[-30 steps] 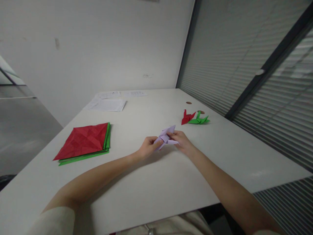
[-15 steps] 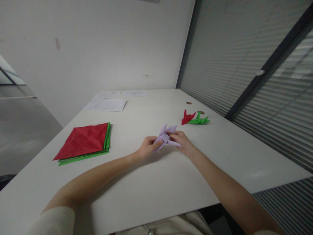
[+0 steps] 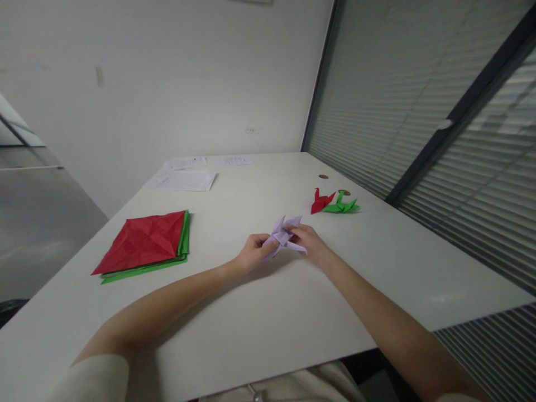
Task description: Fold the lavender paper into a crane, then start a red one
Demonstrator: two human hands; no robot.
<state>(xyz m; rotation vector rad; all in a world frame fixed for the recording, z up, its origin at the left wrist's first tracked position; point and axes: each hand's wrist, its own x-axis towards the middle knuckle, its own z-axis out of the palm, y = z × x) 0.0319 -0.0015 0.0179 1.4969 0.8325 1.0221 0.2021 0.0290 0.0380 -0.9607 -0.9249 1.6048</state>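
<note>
A pale purple folded paper figure, with several pointed flaps spread out, is held between my two hands just above the white table. On its left side, my left hand pinches a flap, thumb on top. My right hand grips the opposite side, its fingers partly hidden by the paper. Beyond my right hand lie a red origami crane and a green origami crane, touching or nearly so.
To the left rests a stack of creased paper sheets, a red sheet above green sheets. Printed papers lie towards the back wall. Two round holes pierce the tabletop near the blinds on the right.
The purple figure has shifted very slightly between my hands, its lower right point moving a little left. Both hands keep their hold and the other papers stay put.
</note>
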